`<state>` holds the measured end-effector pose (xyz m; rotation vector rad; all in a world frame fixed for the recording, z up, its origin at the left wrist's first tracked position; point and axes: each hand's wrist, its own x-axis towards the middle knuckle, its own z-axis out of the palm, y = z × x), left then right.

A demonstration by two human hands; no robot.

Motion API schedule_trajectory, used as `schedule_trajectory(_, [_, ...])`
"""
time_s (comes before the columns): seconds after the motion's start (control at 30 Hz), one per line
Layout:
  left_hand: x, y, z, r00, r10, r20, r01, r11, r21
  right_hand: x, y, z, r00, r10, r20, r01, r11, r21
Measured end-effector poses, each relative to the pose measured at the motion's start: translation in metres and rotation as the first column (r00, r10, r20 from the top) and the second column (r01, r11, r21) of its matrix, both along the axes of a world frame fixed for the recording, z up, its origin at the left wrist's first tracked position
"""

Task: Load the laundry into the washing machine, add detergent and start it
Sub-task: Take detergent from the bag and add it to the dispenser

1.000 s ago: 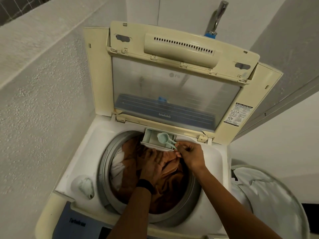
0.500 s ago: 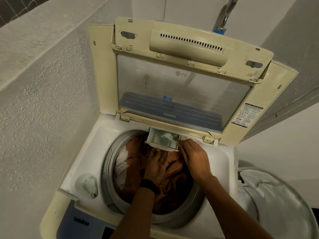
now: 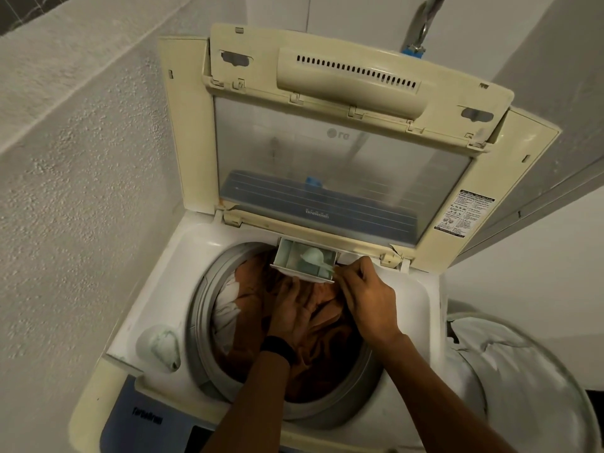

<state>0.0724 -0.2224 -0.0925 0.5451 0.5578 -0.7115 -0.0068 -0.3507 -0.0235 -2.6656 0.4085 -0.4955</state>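
A top-loading washing machine [image 3: 153, 289] stands with its lid [image 3: 333, 165] raised. Its drum holds brown and white laundry [image 3: 327, 325]. The small detergent drawer [image 3: 287, 259] is pulled out over the drum's far rim, and a pale green scoop [image 3: 312, 256] lies bowl-down in it. My left hand [image 3: 291, 308] reaches up under the drawer's front edge, fingers against its underside. My right hand [image 3: 366, 292] pinches the scoop's handle at the drawer's right corner.
A rough plaster wall runs close along the left. A round white basket [image 3: 529, 380] with a white liner stands to the right of the machine. A tap with a blue fitting [image 3: 413, 50] rises behind the lid. The blue control panel [image 3: 147, 420] lies at the near edge.
The scoop was tipped above the drawer a second ago; it now lies down inside it. My right hand lowered with it, and my left hand moved up under the drawer.
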Motion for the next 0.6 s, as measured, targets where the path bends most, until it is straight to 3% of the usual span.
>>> schedule_trajectory(0.23, [-0.001, -0.001, -0.001, 1.000, 0.016, -0.003, -0.016, 1.000, 0.000, -0.001, 0.003, -0.004, 0.999, -0.034, 0.001, 0.033, 0.999, 0.031])
schedule_trajectory(0.33, [-0.001, -0.002, -0.002, 1.000, 0.024, -0.013, -0.024, 1.000, -0.012, 0.001, 0.007, -0.006, 0.992, -0.118, 0.032, 0.109, 0.972, 0.207])
schedule_trajectory(0.5, [-0.004, -0.005, 0.001, 0.998, 0.001, 0.067, -0.005, 0.998, 0.057, 0.002, 0.012, -0.004, 0.954, -0.290, 0.077, 0.193, 0.789, 0.583])
schedule_trajectory(0.6, [-0.001, -0.007, -0.005, 0.998, -0.010, 0.060, 0.007, 0.999, 0.046, 0.001, 0.011, -0.015, 0.929, -0.371, 0.006, 0.251, 0.640, 0.726])
